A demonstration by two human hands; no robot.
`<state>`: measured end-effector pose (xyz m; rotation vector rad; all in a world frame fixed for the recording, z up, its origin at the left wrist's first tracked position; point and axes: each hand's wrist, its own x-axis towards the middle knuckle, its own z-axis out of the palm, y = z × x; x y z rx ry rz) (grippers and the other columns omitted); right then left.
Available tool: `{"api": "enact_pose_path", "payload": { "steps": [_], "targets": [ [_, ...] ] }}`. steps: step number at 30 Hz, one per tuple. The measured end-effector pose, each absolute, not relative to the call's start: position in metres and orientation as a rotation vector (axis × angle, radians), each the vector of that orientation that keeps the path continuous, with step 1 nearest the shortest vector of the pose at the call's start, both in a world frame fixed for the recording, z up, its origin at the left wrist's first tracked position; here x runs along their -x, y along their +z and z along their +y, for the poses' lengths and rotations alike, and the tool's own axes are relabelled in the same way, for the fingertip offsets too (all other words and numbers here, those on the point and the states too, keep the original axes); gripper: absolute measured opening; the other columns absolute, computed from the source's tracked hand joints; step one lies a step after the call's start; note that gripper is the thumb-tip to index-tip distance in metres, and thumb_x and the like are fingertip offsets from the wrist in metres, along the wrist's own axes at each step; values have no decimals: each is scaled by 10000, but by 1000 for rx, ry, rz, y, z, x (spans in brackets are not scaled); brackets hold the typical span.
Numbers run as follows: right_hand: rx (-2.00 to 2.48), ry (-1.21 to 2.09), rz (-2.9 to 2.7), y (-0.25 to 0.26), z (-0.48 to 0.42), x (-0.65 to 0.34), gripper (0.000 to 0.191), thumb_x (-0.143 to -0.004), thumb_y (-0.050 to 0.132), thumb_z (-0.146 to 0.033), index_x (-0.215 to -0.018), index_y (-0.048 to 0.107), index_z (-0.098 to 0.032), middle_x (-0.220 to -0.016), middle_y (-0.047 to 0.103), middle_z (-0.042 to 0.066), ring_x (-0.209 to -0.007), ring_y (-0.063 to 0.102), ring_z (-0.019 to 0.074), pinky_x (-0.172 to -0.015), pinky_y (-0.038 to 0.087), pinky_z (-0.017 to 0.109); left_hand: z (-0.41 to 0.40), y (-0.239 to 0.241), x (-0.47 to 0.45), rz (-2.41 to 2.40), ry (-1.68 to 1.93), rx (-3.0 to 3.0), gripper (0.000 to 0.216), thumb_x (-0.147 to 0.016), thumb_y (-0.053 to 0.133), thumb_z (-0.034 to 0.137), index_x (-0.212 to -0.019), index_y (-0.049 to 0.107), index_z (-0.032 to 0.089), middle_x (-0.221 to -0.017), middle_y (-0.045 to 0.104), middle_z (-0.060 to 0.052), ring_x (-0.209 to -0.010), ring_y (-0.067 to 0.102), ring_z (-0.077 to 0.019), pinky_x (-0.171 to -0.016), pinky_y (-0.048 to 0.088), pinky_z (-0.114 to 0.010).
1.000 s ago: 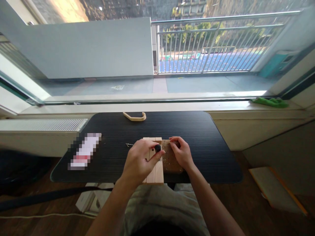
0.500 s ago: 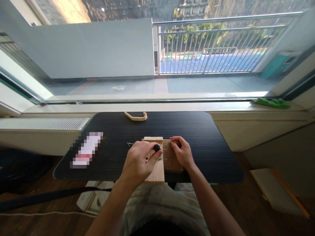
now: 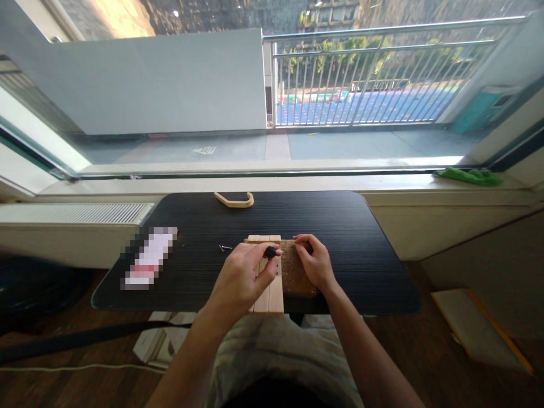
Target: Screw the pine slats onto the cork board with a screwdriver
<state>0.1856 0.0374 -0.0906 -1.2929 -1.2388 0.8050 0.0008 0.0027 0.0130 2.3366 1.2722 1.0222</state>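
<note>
From far away, I see the left hand (image 3: pixel 240 275) pinch one black knob (image 3: pixel 271 253) above one pale wood block (image 3: pixel 272 296), left of one brown board (image 3: pixel 295 277). The right hand (image 3: pixel 317 265) curls at the board, maybe to keep it still; I can't tell if its fingers pinch. One hook (image 3: pixel 233 204) lies beyond the board

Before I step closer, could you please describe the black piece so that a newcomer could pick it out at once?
Find the black table, then the pale block at its near edge. There, the left hand pinches the black piece between thumb and fingers. It is small and dark, unlike the pale block and the brown board to its right.
</note>
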Motion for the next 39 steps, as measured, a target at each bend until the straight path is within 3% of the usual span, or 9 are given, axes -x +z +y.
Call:
{"api": "enact_pose_path", "payload": {
  "steps": [6, 11, 16, 22, 28, 39],
  "targets": [
    [1297, 791, -1251, -92, 38, -187, 122, -808, 573, -338, -808, 623, -227, -943, 731, 68, -883, 661, 224, -837, 520, 393, 8, 10, 10, 1113, 911, -2116, 221, -923, 536, 242, -1066, 700, 208, -1030, 763, -68, -947, 713, -202, -872, 559, -335],
    [1299, 784, -1253, -92, 37, -187, 121, -807, 572, -341, -808, 624, -232, -934, 730, 64, -895, 662, 231, -841, 518, 399, 8, 4, 12, 1005, 941, -1881, 281, -954, 533, 255, -1232, 562, 227, -1123, 747, -96, -1032, 718, -203, -851, 574, -319],
    [1295, 789, -1244, -90, 37, -187, 126, -802, 570, -344, -801, 620, -229, -938, 732, 69, -876, 662, 229, -833, 515, 397, 3, 6, 6, 1085, 1075, -2177, 193, -899, 597, 203, -1090, 615, 227, -1067, 739, -61, -1011, 698, -191, -906, 534, -333],
    [1294, 803, -1252, -91, 37, -188, 116, -805, 568, -332, -807, 616, -226, -968, 727, 77, -893, 658, 231, -845, 508, 395, 7, 9, 1, 1091, 1162, -2458, 128, -924, 616, 310, -958, 634, 188, -917, 733, -60, -862, 678, -191, -803, 527, -312],
    [1288, 795, -1258, -92, 37, -188, 123, -801, 570, -329, -808, 621, -217, -968, 725, 82, -872, 654, 224, -831, 506, 380, 6, 6, -3, 1241, 1275, -2446, 183, -891, 653, 243, -1059, 638, 170, -844, 715, -31, -738, 658, -158, -728, 525, -276],
    [1294, 776, -1265, -94, 38, -189, 114, -801, 572, -322, -804, 625, -222, -963, 731, 70, -862, 655, 220, -818, 509, 375, 0, 6, -7, 1308, 1366, -2439, 127, -864, 620, 188, -967, 686, 155, -848, 753, -43, -745, 677, -166, -727, 546, -284]
  ]
}}
